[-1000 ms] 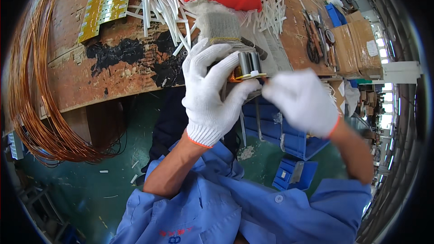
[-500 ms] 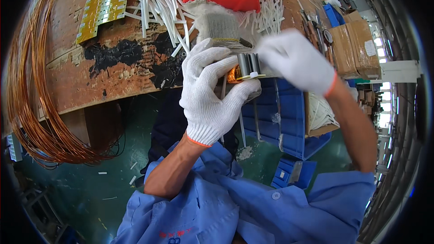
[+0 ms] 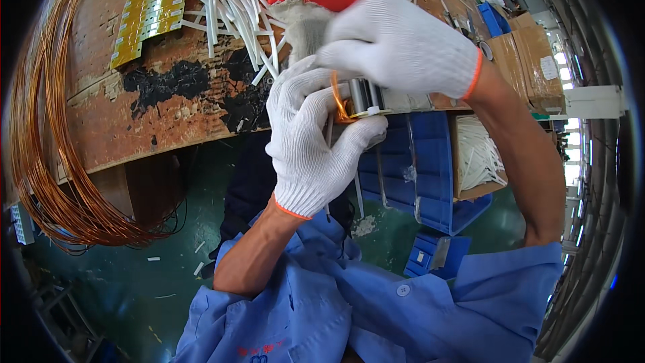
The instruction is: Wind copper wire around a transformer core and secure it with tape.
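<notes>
1. From where I'm standing, the left hand [image 3: 306, 134], in a white knitted glove with an orange edge, is holding a small wound part of dark grey cylinders [image 3: 361, 96] between thumb and fingers, just above the middle of the frame.
2. The cylinders are pointing up the frame, leaning slightly left at the top; a thin pale-yellow flange [image 3: 371, 113] is lying across their lower end, by the thumb tip.
3. The right hand [image 3: 396, 47], gloved alike, is hovering just above the part, its curled fingers pointing left; they're blurring, so I cannot tell whether they're pinching anything.
4. The left hand is sitting nearer, touching the part from its left, while shiny orange wire [image 3: 336, 92] is rising from the flange end toward the right fingertips.
5. Slim white plastic tubes [image 3: 232, 10] are lying loose, upper left.
</notes>
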`<state>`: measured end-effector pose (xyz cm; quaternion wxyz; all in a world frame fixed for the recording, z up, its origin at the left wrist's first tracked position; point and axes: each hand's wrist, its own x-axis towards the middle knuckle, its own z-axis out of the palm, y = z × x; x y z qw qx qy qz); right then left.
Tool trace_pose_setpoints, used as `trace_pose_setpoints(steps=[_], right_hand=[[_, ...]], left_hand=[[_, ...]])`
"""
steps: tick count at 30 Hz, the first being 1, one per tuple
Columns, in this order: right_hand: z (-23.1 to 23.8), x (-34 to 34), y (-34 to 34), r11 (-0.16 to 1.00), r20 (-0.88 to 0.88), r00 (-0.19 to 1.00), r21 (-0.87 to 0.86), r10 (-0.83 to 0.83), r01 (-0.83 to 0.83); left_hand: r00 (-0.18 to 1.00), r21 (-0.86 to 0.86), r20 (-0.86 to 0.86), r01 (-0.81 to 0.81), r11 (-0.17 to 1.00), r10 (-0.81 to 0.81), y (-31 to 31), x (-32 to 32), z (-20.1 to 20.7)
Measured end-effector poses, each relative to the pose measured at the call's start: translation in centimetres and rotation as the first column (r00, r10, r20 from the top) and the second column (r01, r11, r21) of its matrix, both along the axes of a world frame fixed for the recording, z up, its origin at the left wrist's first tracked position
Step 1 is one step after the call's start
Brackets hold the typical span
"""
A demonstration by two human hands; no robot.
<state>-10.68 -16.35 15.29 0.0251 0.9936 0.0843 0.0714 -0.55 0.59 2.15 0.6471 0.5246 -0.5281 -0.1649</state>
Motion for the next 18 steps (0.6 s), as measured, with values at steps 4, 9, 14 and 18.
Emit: trace_pose_setpoints(steps=[4, 9, 14, 18], right_hand=[[1.4, -5.6, 6.2, 0.164, -0.54, 0.519, 0.571, -0.663, 0.804], [1.3, -6.3, 17.7, 0.774, -0.216, 0.745, -0.102, -0.631, 0.626], [2.9, 1.6, 13.1, 0.866, -0.229, 0.846, 0.018, -0.482, 0.499], [1.0, 2.3, 1.5, 0.996, -0.015, 1.0, -0.088, 0.009, -0.01]], left_hand=[[0.999, -0.017, 0.013, -0.029, 0.999, 0.029, 0.0, 0.7, -0.3], [0.949, -0.137, 0.306, -0.03, 0.99, 0.072, -0.2, 0.4, 0.9], [0.976, -0.03, 0.203, -0.073, 0.997, 0.078, -0.2, 0.7, -1.0], [0.995, 0.063, 0.102, 0.017, 0.998, -0.024, 0.1, 0.6, 0.6]])
